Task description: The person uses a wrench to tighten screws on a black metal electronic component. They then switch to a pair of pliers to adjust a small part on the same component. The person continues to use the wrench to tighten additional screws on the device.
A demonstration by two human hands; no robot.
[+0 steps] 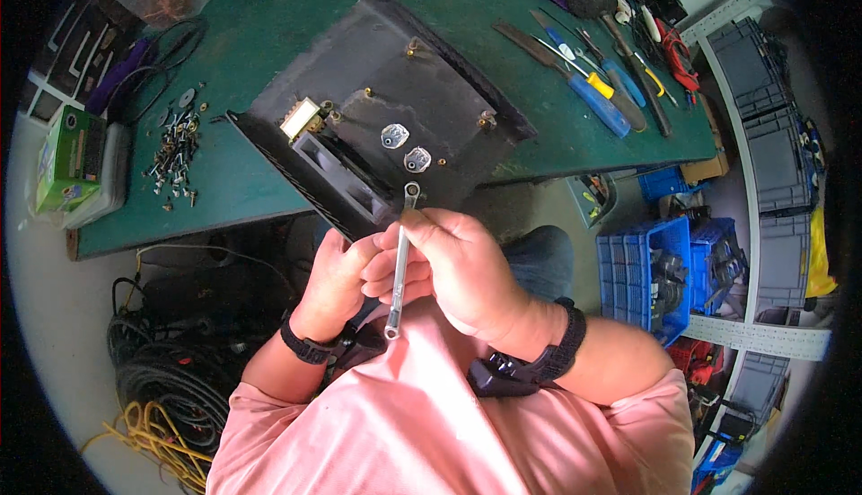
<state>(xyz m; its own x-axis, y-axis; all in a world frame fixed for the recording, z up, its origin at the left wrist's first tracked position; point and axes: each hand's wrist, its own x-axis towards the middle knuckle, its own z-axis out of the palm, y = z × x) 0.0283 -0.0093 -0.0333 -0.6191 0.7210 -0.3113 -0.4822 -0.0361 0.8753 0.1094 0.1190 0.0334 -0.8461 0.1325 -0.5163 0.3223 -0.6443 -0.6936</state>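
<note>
A silver double-ended ring wrench (399, 277) is gripped in my right hand (471, 270), between thumb and fingers. Its upper ring lies over the near edge of a black metal panel (310, 77); the lower one hangs above my shirt. My left hand (334, 284) is closed at the panel's near corner, its fingertips meeting those of my right hand. What those fingers hold, if anything, is hidden. On the panel are a white-and-brass terminal block (302, 119), a dark frame-like part (337, 167), two round silver-backed sockets (393, 137) and several brass studs.
Loose screws and washers (178, 146) lie on the green bench (242, 194) at left, near a green box (72, 167). Screwdrivers (593, 91) and a file (525, 43) lie at right. Blue crates (633, 284) stand on the right; coiled cables (175, 396) lie at lower left.
</note>
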